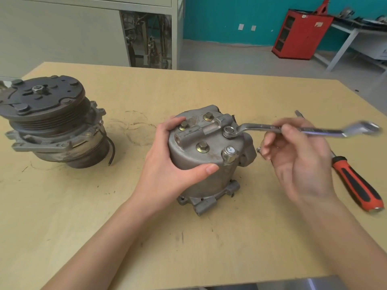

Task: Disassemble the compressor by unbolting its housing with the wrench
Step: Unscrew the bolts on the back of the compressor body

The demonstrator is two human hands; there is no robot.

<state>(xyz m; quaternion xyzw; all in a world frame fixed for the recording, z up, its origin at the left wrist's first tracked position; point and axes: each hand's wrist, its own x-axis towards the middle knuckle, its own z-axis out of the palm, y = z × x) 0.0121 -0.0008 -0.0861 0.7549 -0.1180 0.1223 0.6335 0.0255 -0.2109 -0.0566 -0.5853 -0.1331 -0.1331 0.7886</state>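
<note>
A grey compressor housing (209, 176) stands upright in the middle of the wooden table (83, 216), several brass-coloured bolts (202, 146) showing on its top. My left hand (167, 164) grips its left side, fingers over the top rim and thumb across the front. A silver offset ring wrench (310, 129) has one ring seated on a bolt (229, 130) at the top right of the housing. My right hand (297, 155) pinches the wrench shaft near its middle, blurred by motion.
A second compressor part with a black clutch pulley (41, 101) stands at the table's left. An orange and black screwdriver (356, 183) lies to the right of my right hand. A red cabinet (301, 34) and a white bench stand on the floor beyond.
</note>
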